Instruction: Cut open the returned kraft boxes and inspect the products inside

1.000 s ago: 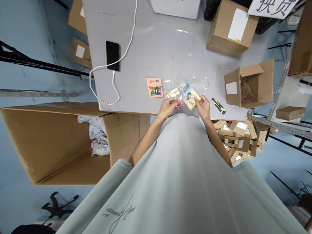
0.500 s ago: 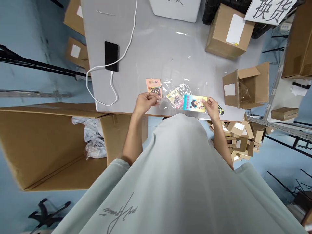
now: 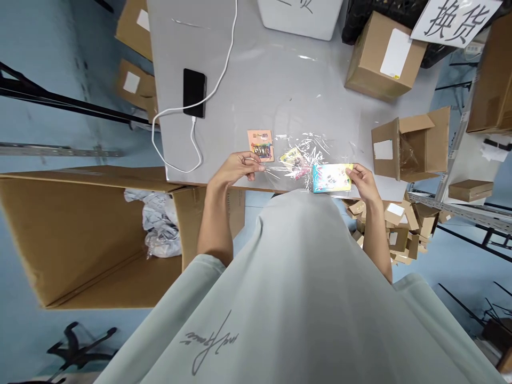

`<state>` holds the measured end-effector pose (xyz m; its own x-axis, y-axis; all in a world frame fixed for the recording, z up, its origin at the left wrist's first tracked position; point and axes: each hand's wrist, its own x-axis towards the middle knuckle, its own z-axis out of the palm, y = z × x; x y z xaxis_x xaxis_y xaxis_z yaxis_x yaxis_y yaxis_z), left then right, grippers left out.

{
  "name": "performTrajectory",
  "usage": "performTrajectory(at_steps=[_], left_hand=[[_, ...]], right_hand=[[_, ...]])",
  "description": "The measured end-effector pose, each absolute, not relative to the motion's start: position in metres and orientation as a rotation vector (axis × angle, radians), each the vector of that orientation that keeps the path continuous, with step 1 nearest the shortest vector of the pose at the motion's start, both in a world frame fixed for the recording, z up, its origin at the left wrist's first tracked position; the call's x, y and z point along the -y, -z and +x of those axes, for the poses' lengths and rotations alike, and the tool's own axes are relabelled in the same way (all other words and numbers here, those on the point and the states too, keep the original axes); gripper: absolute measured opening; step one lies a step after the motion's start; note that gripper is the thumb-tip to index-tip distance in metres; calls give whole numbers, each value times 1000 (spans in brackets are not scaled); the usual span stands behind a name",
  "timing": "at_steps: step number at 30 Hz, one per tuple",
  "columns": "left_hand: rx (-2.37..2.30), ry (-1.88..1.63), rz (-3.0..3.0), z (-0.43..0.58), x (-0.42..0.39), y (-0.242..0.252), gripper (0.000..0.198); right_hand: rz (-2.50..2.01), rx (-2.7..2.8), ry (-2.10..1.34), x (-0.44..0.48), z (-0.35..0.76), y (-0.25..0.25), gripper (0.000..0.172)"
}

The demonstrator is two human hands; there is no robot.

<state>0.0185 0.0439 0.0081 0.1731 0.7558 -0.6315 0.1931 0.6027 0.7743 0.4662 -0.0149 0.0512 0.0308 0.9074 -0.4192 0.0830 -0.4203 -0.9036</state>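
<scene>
A pale grey table [image 3: 248,90] fills the far middle of the scene, over a light blue floor [image 3: 132,341]. At its near edge, right of the middle, is a blue-and-yellow packet [image 3: 333,178] with a small printed picture, blurred by glare; whether it touches the tabletop cannot be told. The right hand [image 3: 361,181] has thumb and fingers clamped on its right end. Just to the left and beyond spreads a crumpled clear plastic bag [image 3: 316,146], shiny with reflections. The left hand [image 3: 242,166] has its thumb and fingertips together, pinching the left edge of this film. A small yellowish card [image 3: 293,157] shows amid the plastic, with something pink just beside it.

Just beyond the left hand lies an orange card [image 3: 261,140] with a dark, colourful panel. Farther left, a black phone [image 3: 194,85] rests with a white cable [image 3: 230,48] across it. To the right stands an open cardboard box [image 3: 436,141], and beyond it a closed box [image 3: 370,58] beside a handwritten sign [image 3: 478,16]. Near left, a large open carton [image 3: 100,234] contains crumpled grey plastic [image 3: 158,224]; near right, small boxes [image 3: 400,234] lie heaped below the table.
</scene>
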Motion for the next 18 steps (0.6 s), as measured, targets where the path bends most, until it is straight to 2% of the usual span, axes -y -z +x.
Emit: performTrajectory(at_steps=[4,7,12,15,18], left_hand=[[-1400,-487,875,3,-46,-19,62],[-1496,-579,862,-7,-46,-32,54],[-1480,-803,857,-10,-38,-76,47],[-1321,-770,906,7,-32,-105,48],[-1207,-645,952,35,-31,-111,47]], right_hand=[[-1573,1077,-1486,13,457,-56,59],[-1552,1076,-1458,12,453,-59,57],[-1562,1068,-1417,12,460,-65,55],[-1558,1079,-1408,11,462,-69,56],[-1557,1091,-1385,11,459,-73,57]])
